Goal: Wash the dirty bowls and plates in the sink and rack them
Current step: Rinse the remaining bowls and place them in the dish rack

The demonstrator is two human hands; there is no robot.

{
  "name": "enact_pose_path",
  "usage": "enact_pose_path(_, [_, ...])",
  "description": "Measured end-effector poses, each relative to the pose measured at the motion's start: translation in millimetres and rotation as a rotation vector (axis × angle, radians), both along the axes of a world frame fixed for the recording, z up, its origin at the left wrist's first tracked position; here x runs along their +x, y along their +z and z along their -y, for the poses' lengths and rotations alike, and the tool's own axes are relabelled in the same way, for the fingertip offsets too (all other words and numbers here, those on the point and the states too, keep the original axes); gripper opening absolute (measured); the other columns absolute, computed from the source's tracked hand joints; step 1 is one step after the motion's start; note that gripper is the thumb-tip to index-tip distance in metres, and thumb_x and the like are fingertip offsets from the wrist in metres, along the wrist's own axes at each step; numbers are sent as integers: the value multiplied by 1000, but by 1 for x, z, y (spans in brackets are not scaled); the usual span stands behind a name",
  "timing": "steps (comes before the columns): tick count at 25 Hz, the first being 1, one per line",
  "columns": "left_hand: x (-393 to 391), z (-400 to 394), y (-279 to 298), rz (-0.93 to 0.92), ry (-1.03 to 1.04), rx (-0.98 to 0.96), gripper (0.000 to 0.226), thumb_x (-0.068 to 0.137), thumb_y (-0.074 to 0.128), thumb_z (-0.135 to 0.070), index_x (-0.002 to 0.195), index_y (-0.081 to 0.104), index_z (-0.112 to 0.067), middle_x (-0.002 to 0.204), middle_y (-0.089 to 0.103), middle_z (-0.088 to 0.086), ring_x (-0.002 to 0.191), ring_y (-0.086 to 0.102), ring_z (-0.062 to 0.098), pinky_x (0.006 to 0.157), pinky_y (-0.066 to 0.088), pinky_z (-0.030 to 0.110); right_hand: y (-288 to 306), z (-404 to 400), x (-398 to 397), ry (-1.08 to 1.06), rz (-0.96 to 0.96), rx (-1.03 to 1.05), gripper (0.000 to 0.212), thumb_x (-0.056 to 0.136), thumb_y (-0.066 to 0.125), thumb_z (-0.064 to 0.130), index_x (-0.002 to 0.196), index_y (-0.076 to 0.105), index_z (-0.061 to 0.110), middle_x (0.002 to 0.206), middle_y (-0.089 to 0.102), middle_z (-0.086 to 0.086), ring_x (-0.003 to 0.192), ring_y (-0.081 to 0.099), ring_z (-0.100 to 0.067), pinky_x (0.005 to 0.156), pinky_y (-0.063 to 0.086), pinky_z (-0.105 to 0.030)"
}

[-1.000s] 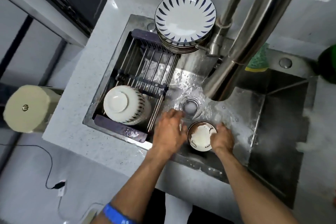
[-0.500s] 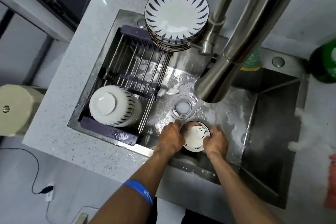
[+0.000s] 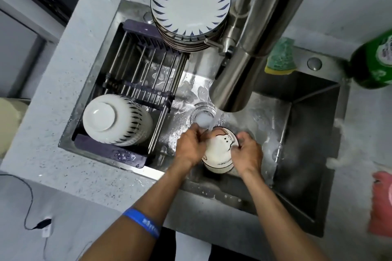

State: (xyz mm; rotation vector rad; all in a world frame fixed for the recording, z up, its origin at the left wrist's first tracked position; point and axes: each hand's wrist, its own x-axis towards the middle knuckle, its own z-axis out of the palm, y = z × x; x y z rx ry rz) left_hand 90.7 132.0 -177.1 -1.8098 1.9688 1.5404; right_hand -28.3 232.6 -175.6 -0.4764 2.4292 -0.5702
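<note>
A small white bowl (image 3: 219,152) with a dark rim and a drawn pattern is held low in the steel sink (image 3: 265,116), just in front of the drain (image 3: 202,115). My left hand (image 3: 191,146) grips its left side and my right hand (image 3: 247,152) grips its right side. The bowl is tilted toward me. At the sink's left, a metal drying rack (image 3: 144,74) carries a stack of upturned white bowls (image 3: 116,119) with blue dashes. A stack of white plates (image 3: 191,4) with blue dashes stands at the rack's far end.
A large steel faucet (image 3: 261,34) rises over the middle of the sink. A green and yellow sponge (image 3: 281,59) lies on the back ledge, and a green bottle (image 3: 375,61) stands at the right. A pink cloth (image 3: 381,203) lies on the right counter. A cable runs along the floor at the lower left.
My left hand has moved from beside the bowl onto its left edge. Both hands have tipped the bowl from facing up to leaning toward me.
</note>
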Motion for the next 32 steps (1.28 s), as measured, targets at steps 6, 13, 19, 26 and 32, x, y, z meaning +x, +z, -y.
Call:
enact_pose_path(6, [-4,10,68,-483,578,497,32,93,49,-16,119,61,-28,108,72,8,94,67,25,72,56,36,73,45,-7,-129,299,-130,4,85,60,13,87,60,9,85,65,-11,70,62,-28,71,58,-50])
enact_pose_path(13, [-18,45,121,-291,237,423,64,83,38,-71,109,69,-21,108,73,13,100,69,31,89,56,48,123,33,11,727,-188,-277,10,92,60,30,93,62,20,88,70,8,87,64,-15,86,47,-34])
enact_pose_path(19, [-11,13,139,-240,-437,-272,65,100,6,-54,156,20,-25,163,19,9,151,12,23,123,12,45,143,62,29,-548,730,-652,15,90,54,-5,85,67,2,69,68,-2,66,62,-14,56,49,-24])
enact_pose_path(26, [-37,52,167,-80,-668,-115,29,99,44,-33,112,62,-14,120,64,14,112,58,34,96,46,43,149,55,44,-722,682,-613,16,94,55,4,101,70,7,96,74,-13,78,70,-21,67,54,-33])
enact_pose_path(32, [-57,62,167,-112,-769,45,31,90,57,-46,111,60,-23,109,63,9,92,62,25,78,50,31,154,38,48,-690,792,-718,28,93,56,4,120,63,4,117,69,-17,106,66,-34,80,56,-42])
